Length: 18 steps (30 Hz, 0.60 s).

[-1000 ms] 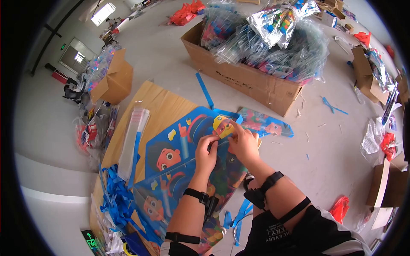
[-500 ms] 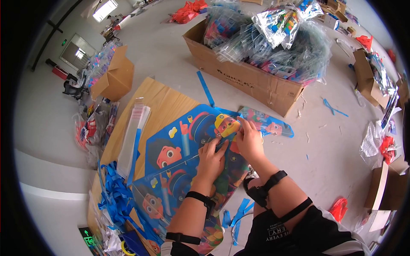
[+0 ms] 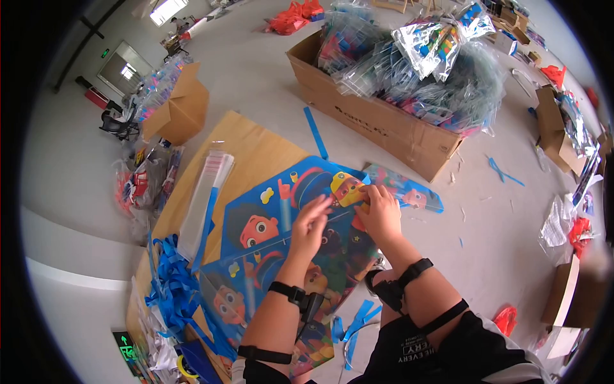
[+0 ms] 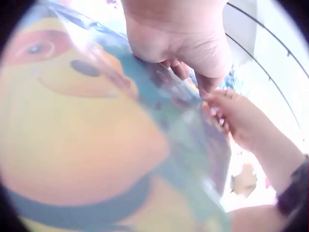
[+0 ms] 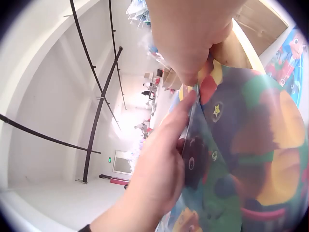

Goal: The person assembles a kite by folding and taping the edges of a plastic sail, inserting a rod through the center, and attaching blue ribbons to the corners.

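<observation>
A blue cartoon-printed plastic sheet (image 3: 259, 225) lies on the wooden table, with a clear layer folded across its lower part. My right hand (image 3: 382, 214) pinches the sheet's edge near the yellow-capped cartoon dog. Beside it my left hand (image 3: 308, 230) hovers close over the seam, fingers loosely extended and slightly blurred. The right wrist view has the left hand (image 5: 157, 164) along the sheet's edge, its index finger straight. In the left wrist view the right hand (image 4: 241, 121) has curled fingers at the edge, meeting the left fingertips.
Blue ribbons (image 3: 176, 288) are heaped at the table's left, beside a stack of clear plastic bags (image 3: 206, 201). Another printed piece (image 3: 406, 189) sits past the right hand. A large cardboard box (image 3: 377, 131) full of wrapped packs stands on the floor ahead.
My left hand pressed on the seam half a second ago; its fingers have since lifted and straightened. The right hand stays at the sheet's edge. The head view has shifted slightly.
</observation>
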Each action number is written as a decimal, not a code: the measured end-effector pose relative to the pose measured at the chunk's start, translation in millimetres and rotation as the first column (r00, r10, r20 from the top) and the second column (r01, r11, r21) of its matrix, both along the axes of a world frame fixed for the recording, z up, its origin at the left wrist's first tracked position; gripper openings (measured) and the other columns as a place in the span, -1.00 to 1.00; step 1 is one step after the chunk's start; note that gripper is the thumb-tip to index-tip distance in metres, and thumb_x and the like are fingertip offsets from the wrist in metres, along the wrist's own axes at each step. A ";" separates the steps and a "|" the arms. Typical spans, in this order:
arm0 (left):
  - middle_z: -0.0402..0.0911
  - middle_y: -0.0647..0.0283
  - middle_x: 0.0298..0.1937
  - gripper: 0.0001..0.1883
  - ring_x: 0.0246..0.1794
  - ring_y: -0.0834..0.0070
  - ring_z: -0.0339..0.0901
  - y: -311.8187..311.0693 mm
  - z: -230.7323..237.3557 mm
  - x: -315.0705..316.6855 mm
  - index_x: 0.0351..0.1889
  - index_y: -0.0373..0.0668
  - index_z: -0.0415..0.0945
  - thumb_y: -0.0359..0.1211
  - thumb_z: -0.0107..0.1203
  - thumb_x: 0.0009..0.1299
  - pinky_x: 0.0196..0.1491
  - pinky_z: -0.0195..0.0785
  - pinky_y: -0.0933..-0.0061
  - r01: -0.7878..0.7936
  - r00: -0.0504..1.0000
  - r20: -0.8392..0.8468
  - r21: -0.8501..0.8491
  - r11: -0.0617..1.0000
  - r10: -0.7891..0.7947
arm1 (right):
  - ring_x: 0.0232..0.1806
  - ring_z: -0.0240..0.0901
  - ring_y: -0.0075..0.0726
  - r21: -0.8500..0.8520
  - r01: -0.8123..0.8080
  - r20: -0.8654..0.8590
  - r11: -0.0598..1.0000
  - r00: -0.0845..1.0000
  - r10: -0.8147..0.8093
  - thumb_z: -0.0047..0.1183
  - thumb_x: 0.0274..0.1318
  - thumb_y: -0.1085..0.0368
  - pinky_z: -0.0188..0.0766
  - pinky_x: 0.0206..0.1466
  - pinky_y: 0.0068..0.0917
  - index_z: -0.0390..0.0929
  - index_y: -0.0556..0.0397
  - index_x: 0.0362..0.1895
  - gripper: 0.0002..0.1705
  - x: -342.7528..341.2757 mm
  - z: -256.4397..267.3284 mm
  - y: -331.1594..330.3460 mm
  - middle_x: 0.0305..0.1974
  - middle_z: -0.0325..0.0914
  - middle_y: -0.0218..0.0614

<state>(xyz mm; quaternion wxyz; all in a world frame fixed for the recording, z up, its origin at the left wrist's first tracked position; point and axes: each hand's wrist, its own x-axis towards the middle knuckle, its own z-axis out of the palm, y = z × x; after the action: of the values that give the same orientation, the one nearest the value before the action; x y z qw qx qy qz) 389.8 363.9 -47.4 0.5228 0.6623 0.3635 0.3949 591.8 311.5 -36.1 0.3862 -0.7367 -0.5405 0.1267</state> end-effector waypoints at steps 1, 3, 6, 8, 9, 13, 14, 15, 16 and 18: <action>0.46 0.05 0.42 -0.65 0.29 0.21 0.57 -2.2 5.2 -10.5 0.27 -0.26 0.56 -0.52 -0.02 0.56 0.31 0.40 0.33 -0.065 0.995 -0.075 0.047 0.997 0.068 | 0.01 0.55 -0.06 -0.017 0.006 -0.002 1.000 1.000 -0.006 0.32 0.05 0.32 0.38 0.10 -0.11 0.57 -0.07 0.06 -0.56 -0.2 1.1 -0.4 -0.18 0.56 -0.27; 0.46 -0.04 0.42 -0.63 0.32 0.10 0.54 -13.8 15.0 -32.8 0.29 -0.27 0.54 -0.52 -0.03 0.55 0.34 0.39 0.23 -0.115 0.913 -0.331 0.349 0.930 0.238 | 0.02 0.54 -0.05 -0.018 0.026 -0.018 1.000 1.000 -0.026 0.30 0.06 0.34 0.38 0.09 -0.11 0.58 -0.07 0.06 -0.58 -0.4 0.1 0.4 -0.17 0.55 -0.27; 0.38 -0.11 0.47 -0.54 0.42 -0.04 0.41 -49.2 20.8 -61.7 0.39 -0.30 0.42 -0.41 0.02 0.54 0.38 0.31 -0.01 -0.028 0.712 -0.621 0.442 0.897 0.328 | -0.03 0.54 -0.03 0.091 0.012 0.008 0.996 1.000 -0.013 0.25 0.07 0.37 0.39 0.07 -0.12 0.62 -0.05 0.01 -0.65 -0.3 5.4 -1.0 -0.21 0.54 -0.25; 0.30 -0.12 0.52 -0.46 0.49 -0.08 0.29 -73.8 15.3 -76.2 0.45 -0.33 0.33 -0.31 0.02 0.55 0.46 0.17 -0.07 -0.009 0.562 -0.720 0.487 0.874 0.407 | -0.08 0.54 -0.01 0.205 -0.034 0.052 0.978 0.998 0.024 0.23 0.08 0.39 0.40 0.06 -0.13 0.65 -0.03 -0.04 -0.70 -2.7 14.2 -5.2 -0.26 0.54 -0.23; 0.22 -0.12 0.57 -0.37 0.57 -0.13 0.16 -84.1 13.8 -83.8 0.50 -0.36 0.24 -0.22 0.03 0.56 0.53 0.04 -0.12 0.014 0.390 -0.786 0.527 0.850 0.480 | -0.10 0.57 0.00 0.223 -0.183 0.062 0.957 0.983 0.174 0.20 0.09 0.41 0.42 0.09 -0.13 0.68 -0.01 -0.09 -0.74 -4.3 17.8 -9.7 -0.28 0.58 -0.20; 0.11 -0.12 0.62 -0.27 0.62 -0.15 0.03 -98.0 10.0 -94.8 0.55 -0.38 0.13 -0.05 -0.06 0.59 0.60 -0.16 -0.11 0.008 0.348 -0.795 0.533 0.846 0.498 | -0.07 0.65 0.00 0.178 -0.437 0.001 0.882 0.896 0.443 0.14 0.06 0.47 0.45 0.21 -0.07 0.74 0.05 -0.13 -0.73 -15.8 4.4 -15.7 -0.25 0.72 -0.12; 0.11 -0.11 0.62 -0.27 0.62 -0.14 0.03 -97.4 6.2 -95.7 0.56 -0.31 0.16 -0.01 -0.09 0.59 0.62 -0.20 -0.10 0.000 0.350 -0.788 0.540 0.841 0.506 | 0.03 0.66 -0.04 0.069 -0.425 -0.013 0.903 0.904 0.426 0.12 0.05 0.49 0.43 0.33 -0.04 0.74 0.05 -0.08 -0.68 -12.3 6.5 -20.2 -0.11 0.74 -0.10; 0.11 -0.11 0.62 -0.27 0.62 -0.14 0.03 -97.9 5.8 -95.0 0.56 -0.31 0.16 -0.01 -0.09 0.59 0.62 -0.20 -0.10 -0.024 0.342 -0.785 0.542 0.840 0.516 | 0.03 0.66 -0.04 0.068 -0.447 -0.007 0.892 0.894 0.449 0.12 0.05 0.49 0.43 0.33 -0.04 0.74 0.05 -0.08 -0.68 -10.5 5.2 -21.0 -0.11 0.74 -0.10; 0.11 -0.10 0.62 -0.28 0.62 -0.13 0.03 -98.0 7.0 -95.1 0.57 -0.26 0.16 0.00 -0.08 0.59 0.62 -0.22 -0.10 0.011 0.323 -0.797 0.543 0.840 0.511 | 0.02 0.66 -0.07 0.068 -0.419 -0.005 0.905 0.907 0.421 0.11 0.07 0.45 0.39 0.38 -0.04 0.75 0.02 -0.11 -0.70 -9.4 3.0 -21.3 -0.12 0.74 -0.16; 0.12 -0.10 0.62 -0.29 0.62 -0.12 0.04 -95.4 10.3 -96.3 0.58 -0.22 0.17 0.00 -0.08 0.59 0.62 -0.24 -0.10 0.033 0.287 -0.803 0.554 0.832 0.523 | -0.04 0.68 -0.07 0.085 -0.385 0.001 0.919 0.922 0.387 0.10 0.07 0.42 0.34 0.45 -0.05 0.76 0.00 -0.12 -0.71 -10.3 3.4 -19.4 -0.14 0.76 -0.20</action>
<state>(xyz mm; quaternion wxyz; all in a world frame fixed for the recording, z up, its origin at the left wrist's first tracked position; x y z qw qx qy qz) 293.6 268.6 -37.1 -0.0327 0.8019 0.5894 0.0925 581.5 292.1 -32.7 0.3884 -0.5980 -0.6767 0.1836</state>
